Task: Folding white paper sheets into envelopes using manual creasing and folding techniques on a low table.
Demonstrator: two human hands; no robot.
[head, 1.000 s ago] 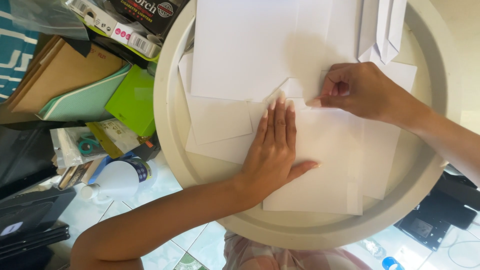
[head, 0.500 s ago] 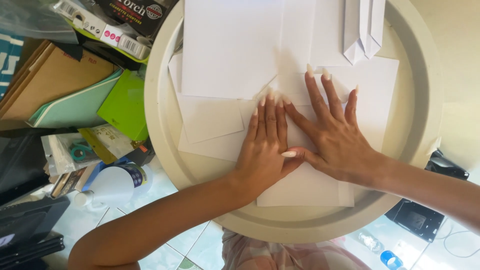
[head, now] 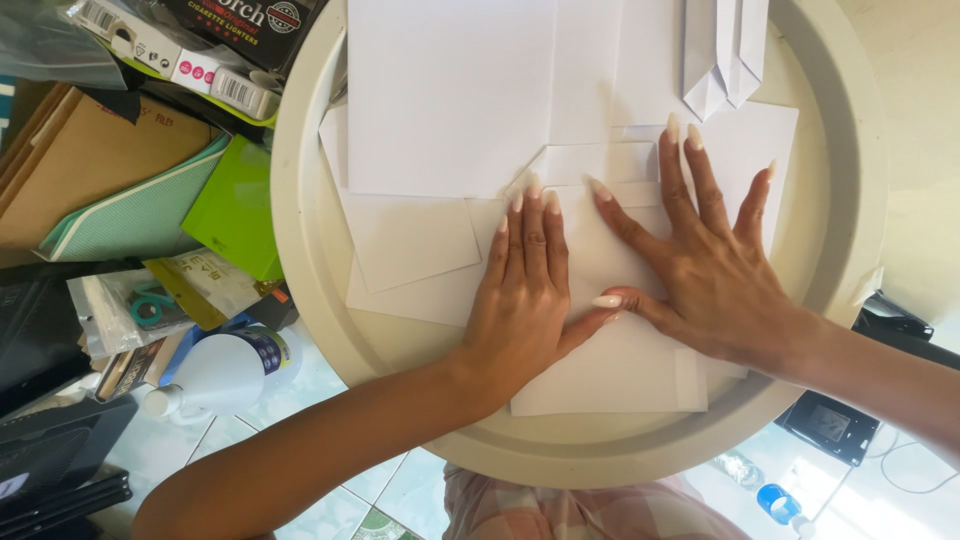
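A round cream tray table (head: 310,300) carries several overlapping white paper sheets. My left hand (head: 520,295) lies flat, fingers together, pressing on a folded white sheet (head: 610,370) in the tray's near middle. My right hand (head: 705,260) lies flat beside it with fingers spread, on the same folded sheet, thumb touching my left thumb. A large white sheet (head: 450,95) lies beyond my left fingertips. Folded white paper shapes (head: 722,55) rest at the tray's far right.
Left of the tray the floor is crowded: brown and teal folders (head: 100,190), a green card (head: 235,210), a white bottle (head: 215,372), boxes (head: 190,50), packets. A black device (head: 835,425) and a small bottle (head: 780,500) lie at the lower right on pale tiles.
My right hand went from pinching the paper's far edge to lying flat and spread beside my left hand. The left hand kept pressing in place.
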